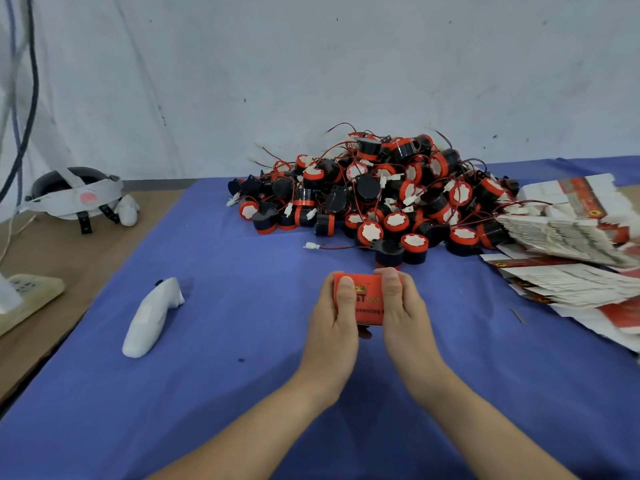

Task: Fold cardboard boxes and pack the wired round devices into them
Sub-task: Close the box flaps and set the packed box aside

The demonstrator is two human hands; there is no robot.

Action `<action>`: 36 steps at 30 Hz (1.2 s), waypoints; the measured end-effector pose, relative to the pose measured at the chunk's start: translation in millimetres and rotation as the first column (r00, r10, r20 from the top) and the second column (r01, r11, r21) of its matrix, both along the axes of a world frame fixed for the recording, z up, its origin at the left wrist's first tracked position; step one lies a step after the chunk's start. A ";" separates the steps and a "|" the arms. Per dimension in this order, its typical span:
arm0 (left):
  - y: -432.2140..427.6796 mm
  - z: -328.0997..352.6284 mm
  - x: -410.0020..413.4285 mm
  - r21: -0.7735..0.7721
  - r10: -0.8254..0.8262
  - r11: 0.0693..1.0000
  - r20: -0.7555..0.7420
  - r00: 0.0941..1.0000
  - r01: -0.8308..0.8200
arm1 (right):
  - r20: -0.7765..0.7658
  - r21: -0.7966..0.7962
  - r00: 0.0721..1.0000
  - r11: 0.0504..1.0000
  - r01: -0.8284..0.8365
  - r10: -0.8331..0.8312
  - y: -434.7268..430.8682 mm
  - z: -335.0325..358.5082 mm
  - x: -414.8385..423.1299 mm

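Red box [369, 304] held in grip of left hand [333, 323] and right hand [406, 315]; device pile [381, 195] beyond, flat cartons [571, 237] right.

box [367, 308] print: partly covered | flat cartons [571, 233]: cut off right | power strip [34, 289]: cut off left

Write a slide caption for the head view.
Left hand and right hand grip a red box near the device pile.

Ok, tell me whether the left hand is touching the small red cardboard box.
Touching. The head view shows the left hand holding the small red cardboard box, thumb pressed on its top face.
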State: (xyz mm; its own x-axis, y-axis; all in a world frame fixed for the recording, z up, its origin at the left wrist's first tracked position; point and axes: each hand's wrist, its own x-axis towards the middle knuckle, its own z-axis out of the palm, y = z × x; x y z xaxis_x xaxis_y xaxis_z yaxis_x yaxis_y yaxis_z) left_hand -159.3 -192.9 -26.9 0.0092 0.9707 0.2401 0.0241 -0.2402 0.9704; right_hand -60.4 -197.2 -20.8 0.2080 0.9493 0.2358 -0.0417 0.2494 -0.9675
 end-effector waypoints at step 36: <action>-34.8 111.8 191.6 0.026 -0.629 0.770 -0.138 0.765 0.637 | -0.278 0.009 0.898 0.934 0.358 -0.342 -93.7 62.0 153.1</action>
